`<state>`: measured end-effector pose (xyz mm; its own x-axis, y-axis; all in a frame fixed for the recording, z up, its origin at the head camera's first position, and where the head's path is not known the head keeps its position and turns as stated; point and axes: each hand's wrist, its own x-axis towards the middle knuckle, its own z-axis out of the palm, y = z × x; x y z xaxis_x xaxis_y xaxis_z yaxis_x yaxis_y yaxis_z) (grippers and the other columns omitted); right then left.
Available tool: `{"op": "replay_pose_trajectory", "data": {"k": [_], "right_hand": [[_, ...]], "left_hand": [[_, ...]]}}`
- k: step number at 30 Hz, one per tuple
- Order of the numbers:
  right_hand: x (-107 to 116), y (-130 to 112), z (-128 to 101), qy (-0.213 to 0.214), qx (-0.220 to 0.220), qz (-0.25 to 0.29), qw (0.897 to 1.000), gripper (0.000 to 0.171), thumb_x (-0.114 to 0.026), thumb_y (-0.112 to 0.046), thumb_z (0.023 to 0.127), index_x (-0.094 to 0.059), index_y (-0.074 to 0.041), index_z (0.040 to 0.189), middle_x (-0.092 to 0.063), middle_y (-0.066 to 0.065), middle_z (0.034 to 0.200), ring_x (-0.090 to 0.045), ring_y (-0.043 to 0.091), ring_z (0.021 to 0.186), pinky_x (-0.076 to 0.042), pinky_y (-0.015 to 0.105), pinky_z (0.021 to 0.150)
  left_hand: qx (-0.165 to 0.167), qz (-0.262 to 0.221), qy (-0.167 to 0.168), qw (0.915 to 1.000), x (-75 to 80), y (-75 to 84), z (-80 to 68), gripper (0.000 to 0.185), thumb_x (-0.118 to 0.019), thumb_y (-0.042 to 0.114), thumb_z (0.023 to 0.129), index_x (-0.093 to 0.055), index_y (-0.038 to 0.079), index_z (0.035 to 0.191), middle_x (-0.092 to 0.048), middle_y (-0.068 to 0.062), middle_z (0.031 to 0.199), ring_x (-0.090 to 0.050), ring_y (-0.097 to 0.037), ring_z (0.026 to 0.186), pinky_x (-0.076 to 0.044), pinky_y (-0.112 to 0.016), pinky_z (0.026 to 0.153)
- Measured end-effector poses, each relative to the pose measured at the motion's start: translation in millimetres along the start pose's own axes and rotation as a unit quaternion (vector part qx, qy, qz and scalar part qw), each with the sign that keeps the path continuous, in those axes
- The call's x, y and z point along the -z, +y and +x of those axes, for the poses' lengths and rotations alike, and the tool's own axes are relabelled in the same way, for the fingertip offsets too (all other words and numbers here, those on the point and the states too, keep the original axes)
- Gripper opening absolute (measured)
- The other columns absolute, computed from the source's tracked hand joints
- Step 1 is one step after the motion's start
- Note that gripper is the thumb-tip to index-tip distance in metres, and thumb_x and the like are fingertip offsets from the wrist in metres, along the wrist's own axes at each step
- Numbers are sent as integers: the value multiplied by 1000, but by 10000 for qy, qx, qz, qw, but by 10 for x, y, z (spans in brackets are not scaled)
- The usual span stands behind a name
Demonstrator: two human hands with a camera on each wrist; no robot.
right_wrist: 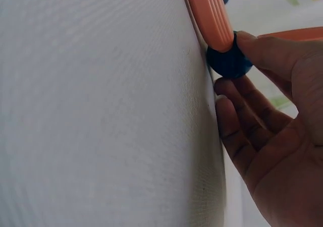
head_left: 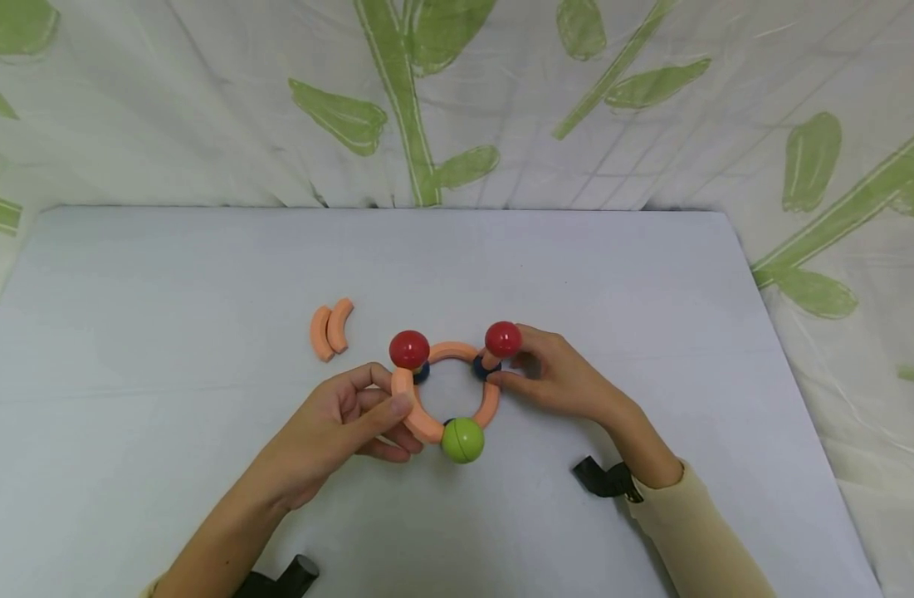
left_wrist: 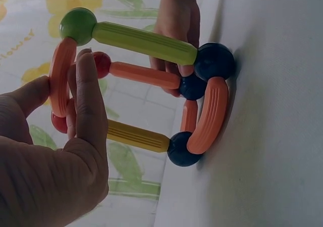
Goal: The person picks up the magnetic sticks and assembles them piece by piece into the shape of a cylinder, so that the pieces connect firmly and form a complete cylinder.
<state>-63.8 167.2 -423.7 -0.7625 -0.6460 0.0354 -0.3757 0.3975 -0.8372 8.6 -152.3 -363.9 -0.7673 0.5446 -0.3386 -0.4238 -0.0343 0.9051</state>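
Note:
A toy frame of ridged rods and balls stands on the table between both hands. Its base joins dark blue balls with curved orange rods. Rising from these are a green rod, a yellow rod and a straight orange rod, topped by a green ball and two red balls. The left hand pinches an upper curved orange rod spanning the green ball and one red ball. At the base, the right hand grips a blue ball between thumb and fingers.
Two loose curved orange rods lie side by side on the white table, beyond the left hand. A white curtain with green leaf prints hangs behind the table. Black wrist camera mounts show near both forearms.

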Motion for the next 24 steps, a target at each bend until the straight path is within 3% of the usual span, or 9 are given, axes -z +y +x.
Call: {"op": "replay_pose_trajectory", "data": {"k": [13, 17, 24], "right_hand": [[-6, -9, -9, -28, -42, 53, 10000, 21, -81, -12, 95, -71, -20, 111, -71, -2, 115, -62, 15, 101, -55, 30, 86], [-10, 4, -10, -29, -50, 92, 9999, 21, -80, -12, 95, -70, -21, 111, -70, -3, 114, -61, 15, 101, -54, 30, 85], [-6, 3, -5, -13, -28, 41, 10000, 22, -81, -12, 95, -70, -22, 110, -69, -4, 113, -61, 16, 100, -54, 30, 84]], "left_hand": [[-103, 195, -113, 9997, 8, -17, -4, 17, -58, 23, 110, -55, 7, 117, -82, -5, 105, -80, -30, 96, -65, -42, 87], [-129, 392, -212, 9989, 30, -16, -15, 25, -57, 24, 111, -55, 3, 124, -82, -9, 108, -78, -34, 100, -65, -42, 88], [-64, 584, -376, 9976, 70, 0, -36, 40, -57, 23, 110, -53, -5, 139, -77, -13, 117, -76, -31, 107, -64, -42, 90]]}}
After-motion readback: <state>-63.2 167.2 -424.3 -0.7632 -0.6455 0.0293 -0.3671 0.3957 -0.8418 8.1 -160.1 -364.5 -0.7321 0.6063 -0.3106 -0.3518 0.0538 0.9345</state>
